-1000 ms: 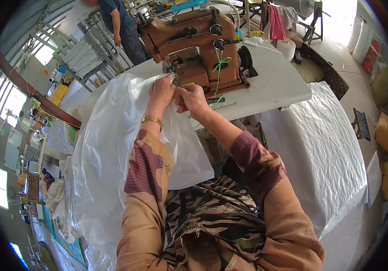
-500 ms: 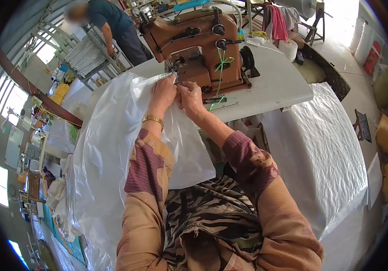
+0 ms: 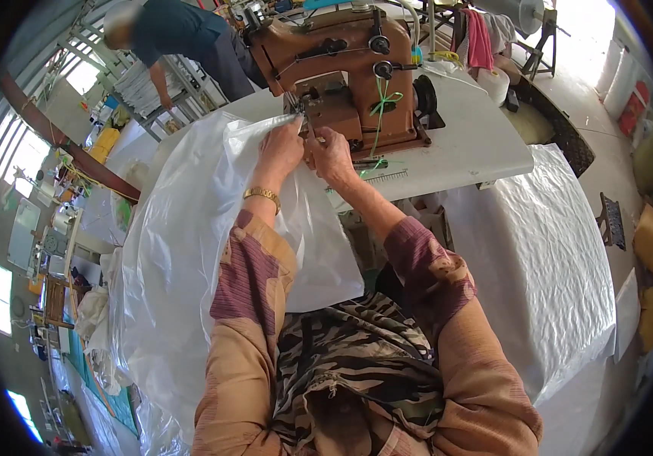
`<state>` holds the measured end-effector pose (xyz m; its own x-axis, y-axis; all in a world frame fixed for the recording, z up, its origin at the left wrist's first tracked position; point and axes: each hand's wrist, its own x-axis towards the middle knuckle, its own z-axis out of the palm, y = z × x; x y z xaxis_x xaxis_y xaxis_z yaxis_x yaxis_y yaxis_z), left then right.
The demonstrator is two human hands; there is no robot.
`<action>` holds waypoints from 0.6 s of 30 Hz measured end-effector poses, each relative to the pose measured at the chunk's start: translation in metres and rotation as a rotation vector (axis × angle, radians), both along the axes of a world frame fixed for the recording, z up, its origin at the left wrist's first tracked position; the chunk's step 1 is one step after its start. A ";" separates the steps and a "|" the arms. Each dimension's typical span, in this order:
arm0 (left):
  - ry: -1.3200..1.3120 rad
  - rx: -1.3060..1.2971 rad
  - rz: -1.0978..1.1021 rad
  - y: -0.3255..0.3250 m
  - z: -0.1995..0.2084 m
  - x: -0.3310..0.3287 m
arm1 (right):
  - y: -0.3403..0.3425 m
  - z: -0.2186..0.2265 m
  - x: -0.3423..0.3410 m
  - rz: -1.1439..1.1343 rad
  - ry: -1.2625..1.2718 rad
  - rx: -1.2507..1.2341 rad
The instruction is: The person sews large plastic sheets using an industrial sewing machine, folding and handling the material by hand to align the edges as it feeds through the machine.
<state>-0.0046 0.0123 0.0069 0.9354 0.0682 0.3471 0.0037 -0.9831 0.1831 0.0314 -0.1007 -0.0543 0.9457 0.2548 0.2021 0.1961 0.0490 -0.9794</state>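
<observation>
A brown industrial sewing machine [image 3: 341, 61] stands on a pale work table [image 3: 463, 144]. White translucent plastic sheeting [image 3: 182, 220] drapes over the table's left side and down toward my lap, its top edge reaching the needle area. My left hand [image 3: 281, 148] is closed on that edge, just in front of the needle. Close beside it on the right, my right hand [image 3: 332, 156] has its fingers pinched together near the machine's front. What lies between those fingertips is too small to make out. Green thread [image 3: 378, 114] hangs tied from the machine's tension knob.
A stack of white sheeting [image 3: 531, 258] lies to my right, below the table edge. Behind the table at the left, another person [image 3: 189, 45] bends over a metal rack. A brown pipe [image 3: 68, 144] slants along the left. A thread cone [image 3: 493, 85] stands behind the machine.
My right hand has lifted slightly and shifted a little away from the left hand. The other person leans further over the rack. The whole view has moved slightly.
</observation>
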 end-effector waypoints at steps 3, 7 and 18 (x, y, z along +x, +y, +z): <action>0.044 -0.007 0.014 0.000 0.000 0.000 | 0.000 0.003 -0.002 -0.064 -0.087 -0.020; 0.025 0.000 0.014 -0.001 -0.001 -0.001 | -0.003 0.009 -0.007 -0.049 -0.035 -0.008; -0.045 -0.072 0.006 0.003 -0.013 -0.003 | -0.015 0.009 -0.003 -0.162 -0.446 -0.358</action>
<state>-0.0079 0.0151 -0.0062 0.9186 0.0998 0.3825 -0.0006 -0.9673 0.2537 0.0285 -0.1153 -0.0456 0.8214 0.2405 0.5171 0.5703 -0.3342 -0.7504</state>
